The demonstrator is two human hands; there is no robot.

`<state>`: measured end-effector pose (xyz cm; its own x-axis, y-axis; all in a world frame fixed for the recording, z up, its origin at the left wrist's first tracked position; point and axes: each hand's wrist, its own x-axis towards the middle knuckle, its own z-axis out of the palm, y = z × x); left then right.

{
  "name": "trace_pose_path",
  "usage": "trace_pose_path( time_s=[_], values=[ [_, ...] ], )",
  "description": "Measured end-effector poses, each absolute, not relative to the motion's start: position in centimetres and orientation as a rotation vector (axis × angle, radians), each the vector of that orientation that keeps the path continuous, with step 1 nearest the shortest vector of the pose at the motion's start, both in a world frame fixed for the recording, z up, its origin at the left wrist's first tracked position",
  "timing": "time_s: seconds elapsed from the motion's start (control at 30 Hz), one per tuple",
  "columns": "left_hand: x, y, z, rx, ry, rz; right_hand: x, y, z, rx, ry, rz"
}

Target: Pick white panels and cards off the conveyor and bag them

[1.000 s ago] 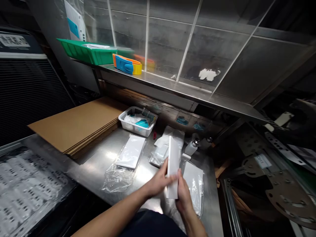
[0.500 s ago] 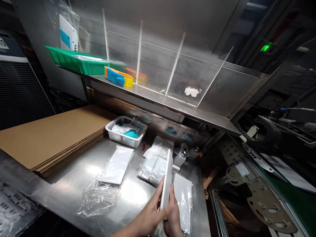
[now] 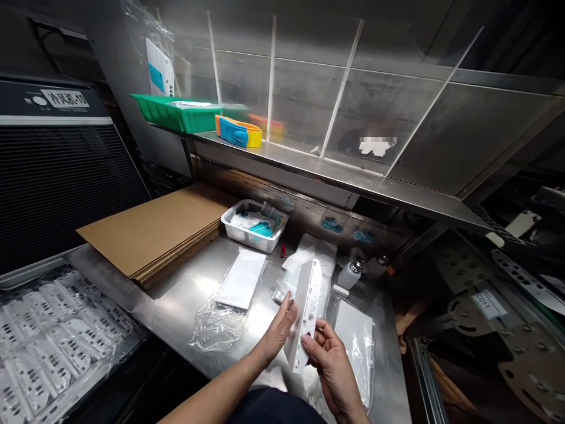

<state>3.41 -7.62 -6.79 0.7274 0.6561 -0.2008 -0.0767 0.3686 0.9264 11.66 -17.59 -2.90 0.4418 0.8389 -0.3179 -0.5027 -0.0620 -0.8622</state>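
Note:
A long white plastic panel [image 3: 314,288] with cutouts along its edge stands tilted in front of me. My right hand [image 3: 332,360] is closed on its lower right side, thumb in front and fingers behind. To the left of the panel is my left hand [image 3: 279,327], open with its fingers raised; whether it touches the panel is hard to tell. On the metal table, a white panel in a clear bag [image 3: 242,278] lies to the left. Another bagged white panel [image 3: 355,335] lies to the right, partly behind my right hand.
Brown cardboard sheets [image 3: 163,227] are stacked at left, beside a white basket [image 3: 256,238] of scraps. A red cutter [image 3: 283,250] and a pump bottle [image 3: 352,273] stand towards the back. Bagged white parts [image 3: 57,347] sit lower left. A metal shelf [image 3: 318,162] overhangs the table.
The panel has turned from edge-on to show its cutout side. My left hand has let go and opened, while my right hand keeps hold. The view has shifted left.

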Motion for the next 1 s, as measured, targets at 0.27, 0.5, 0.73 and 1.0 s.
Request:
trace_pose_path(
  time_s=[0.27, 0.5, 0.73, 1.0],
  values=[
    [3.6, -7.1, -4.6, 1.099, 0.532, 0.469, 13.4, -18.0, -2.7, -1.308, -0.502, 1.129],
    [3.6, -7.8, -3.3, 1.093, 0.501, 0.416, 17.2, -14.7, 0.2, -1.38, -0.622, 0.946],
    [3.3, -7.9, -2.0, 1.042, 0.579, 0.424, 15.7, -14.0, 0.1, -1.5, -0.964, 0.909],
    [3.1, -8.6, -2.9, 1.117, 0.534, 0.395, 16.6, -13.1, -0.3, -1.604, -0.776, 0.696]
  ],
)
